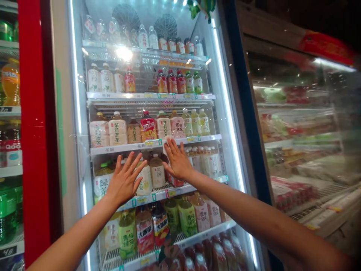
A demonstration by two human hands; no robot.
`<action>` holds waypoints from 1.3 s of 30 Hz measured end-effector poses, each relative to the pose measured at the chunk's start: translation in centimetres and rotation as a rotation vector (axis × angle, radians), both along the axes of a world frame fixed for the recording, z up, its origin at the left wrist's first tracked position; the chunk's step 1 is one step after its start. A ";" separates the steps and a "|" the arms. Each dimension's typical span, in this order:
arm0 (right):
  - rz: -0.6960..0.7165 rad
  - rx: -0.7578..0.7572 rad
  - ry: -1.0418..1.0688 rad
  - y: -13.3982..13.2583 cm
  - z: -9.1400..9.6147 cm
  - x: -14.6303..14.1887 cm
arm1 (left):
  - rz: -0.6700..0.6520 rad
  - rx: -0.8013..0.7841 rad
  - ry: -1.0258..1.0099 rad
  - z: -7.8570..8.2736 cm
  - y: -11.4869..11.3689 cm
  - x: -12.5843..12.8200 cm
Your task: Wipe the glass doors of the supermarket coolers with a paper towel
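Observation:
My left hand and my right hand are both raised with fingers spread flat, palms toward the glass door of a lit drinks fridge. Whether they touch the glass I cannot tell. Neither hand holds anything. Behind them, wire shelves carry several tea and juice bottles. A red-labelled bottle stands on the shelf just above my hands. A pale bottle shows between my hands. Green-labelled bottles stand on the shelf below my forearms.
A red frame at the left belongs to another fridge with an orange bottle and green bottles. At the right, past a dark blue post, is an open chilled display with packaged goods.

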State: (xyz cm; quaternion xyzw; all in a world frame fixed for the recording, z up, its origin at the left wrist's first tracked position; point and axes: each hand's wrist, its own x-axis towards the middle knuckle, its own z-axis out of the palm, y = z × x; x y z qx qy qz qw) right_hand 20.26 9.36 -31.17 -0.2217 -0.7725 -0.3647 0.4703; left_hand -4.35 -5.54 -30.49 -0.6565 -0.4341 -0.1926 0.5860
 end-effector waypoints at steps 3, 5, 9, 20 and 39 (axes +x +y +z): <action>0.009 -0.011 0.004 -0.9 -0.5 -1.2 | 0.006 0.025 -0.035 -0.2 -0.5 -0.9; 0.051 0.008 -0.143 -1.6 -2.1 -1.7 | 0.003 0.034 -0.045 -0.6 -0.9 -1.5; 0.071 0.050 -0.273 -2.5 -1.0 -3.4 | 0.001 0.057 -0.071 -0.9 -1.5 -3.3; 0.128 0.101 -0.394 -5.4 -0.5 -8.5 | 0.034 0.049 -0.146 -3.4 -4.0 -7.0; 0.017 0.023 -0.107 -5.1 5.9 -8.6 | -0.022 0.075 -0.142 -1.8 -4.6 -4.8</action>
